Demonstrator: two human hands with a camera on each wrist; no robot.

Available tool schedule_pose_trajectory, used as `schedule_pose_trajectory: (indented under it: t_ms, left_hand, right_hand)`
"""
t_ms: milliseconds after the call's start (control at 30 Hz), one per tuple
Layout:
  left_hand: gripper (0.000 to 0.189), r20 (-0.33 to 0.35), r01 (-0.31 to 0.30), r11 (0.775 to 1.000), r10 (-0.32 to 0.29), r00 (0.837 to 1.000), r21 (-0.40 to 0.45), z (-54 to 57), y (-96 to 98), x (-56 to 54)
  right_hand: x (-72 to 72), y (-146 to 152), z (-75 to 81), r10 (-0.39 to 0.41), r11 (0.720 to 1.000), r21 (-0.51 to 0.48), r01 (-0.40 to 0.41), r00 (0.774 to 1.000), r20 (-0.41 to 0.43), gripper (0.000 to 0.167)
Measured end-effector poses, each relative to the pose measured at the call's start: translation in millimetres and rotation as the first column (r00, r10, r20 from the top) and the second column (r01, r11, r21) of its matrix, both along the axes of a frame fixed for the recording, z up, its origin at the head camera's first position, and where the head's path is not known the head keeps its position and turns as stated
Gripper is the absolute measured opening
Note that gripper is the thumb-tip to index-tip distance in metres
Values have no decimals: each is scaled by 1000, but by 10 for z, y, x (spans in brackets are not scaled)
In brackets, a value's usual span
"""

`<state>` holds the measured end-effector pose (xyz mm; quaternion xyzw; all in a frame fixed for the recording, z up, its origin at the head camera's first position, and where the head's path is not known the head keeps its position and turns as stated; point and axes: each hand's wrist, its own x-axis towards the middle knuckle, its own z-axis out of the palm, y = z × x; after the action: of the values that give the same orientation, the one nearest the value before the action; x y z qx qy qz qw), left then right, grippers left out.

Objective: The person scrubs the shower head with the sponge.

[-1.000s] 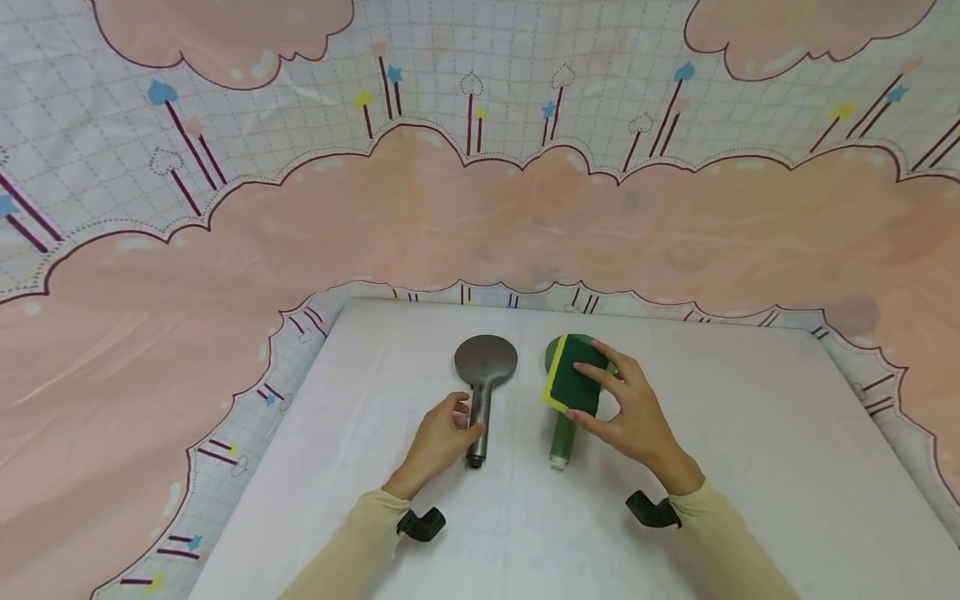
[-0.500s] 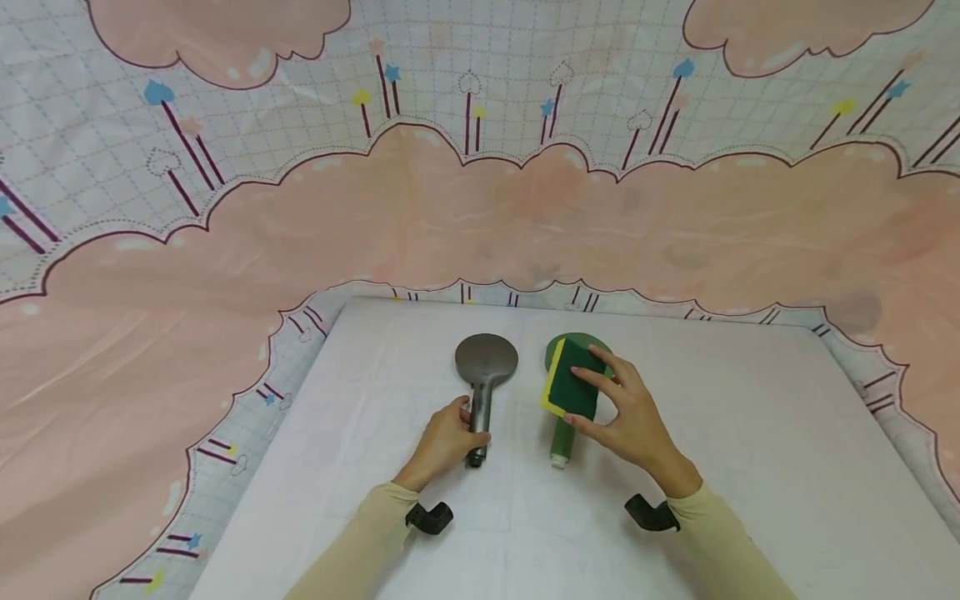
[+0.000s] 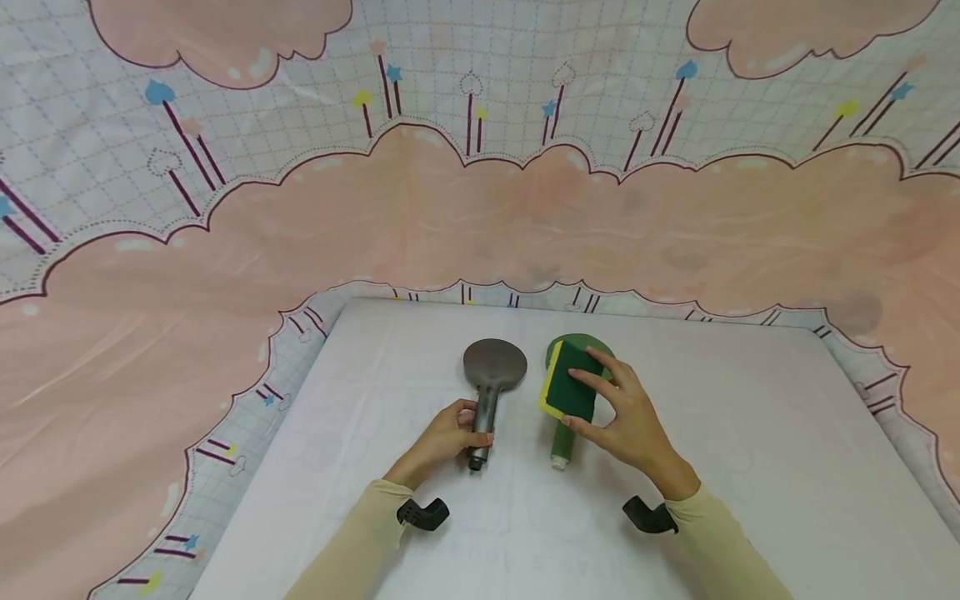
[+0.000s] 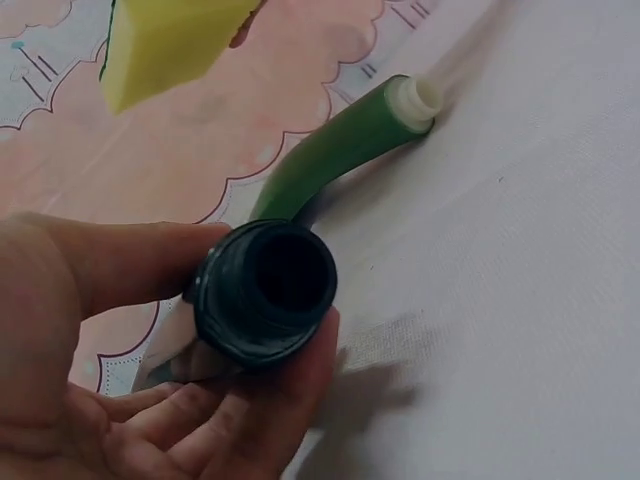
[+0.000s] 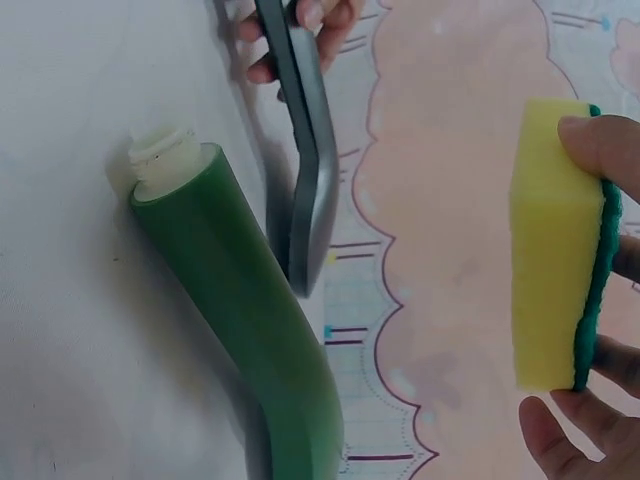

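Observation:
My left hand (image 3: 442,439) grips the handle of a grey shower head (image 3: 495,364), its thumb over the top and fingers round the far side. The dark threaded end (image 4: 275,280) of that handle faces the camera in the left wrist view. My right hand (image 3: 636,417) pinches a sponge (image 3: 573,385), yellow with a dark green scouring side, between thumb and fingers at its edges. Below the sponge lies a green shower head (image 3: 562,442) with a white threaded end (image 5: 165,165). In the head view the sponge hides part of it; the right wrist view shows a gap between them.
Both shower heads are over a white-covered table (image 3: 375,358), side by side with their round faces toward the back. Behind the table hangs a pink and white patterned cloth (image 3: 480,217). Each wrist carries a black mount (image 3: 424,514) on its sleeve.
My left fingers have closed further round the grey shower head's handle, and it has shifted slightly right. The sponge in my right hand has moved slightly left and down. The green shower head stays put.

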<state>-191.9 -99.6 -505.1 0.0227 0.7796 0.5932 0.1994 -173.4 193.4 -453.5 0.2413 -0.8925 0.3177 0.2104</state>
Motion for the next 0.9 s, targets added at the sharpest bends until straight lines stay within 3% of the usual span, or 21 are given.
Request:
schedule_pose_trajectory:
  t_ms: [233,633,900]
  left_hand:
    - [64,33,57,985,-63,997,164,-55,-22,-9]
    - [70,-52,67,938,-52,997,340,165,107,19]
    - [75,-111,100,933,-65,992,345,317,171,50]
  right_hand:
    - [2,-22,26,5,1000,5,-5,1000,-13,63]
    - [13,-74,116,44,999,-4,-44,997,-57,65]
    - [-34,-148,225,90,996,35,-87,991,-97,68]
